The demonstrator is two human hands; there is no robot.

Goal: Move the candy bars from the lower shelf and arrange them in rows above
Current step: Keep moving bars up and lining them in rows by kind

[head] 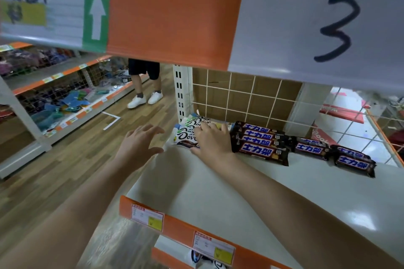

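Two stacks of candy are lying on my white shelf [218,192]: white Dove bars [185,135] at the left end, brown Snickers bars [260,144] printed 士力架 just beside them. My right hand [213,141] is pressing on the Dove bars, fingers curling over them. My left hand [140,142] is hovering near, fingers spread, gripping nothing. Overhead, a paper sign [328,28] is reading "3". Wood-look flooring [54,170] is running alongside.
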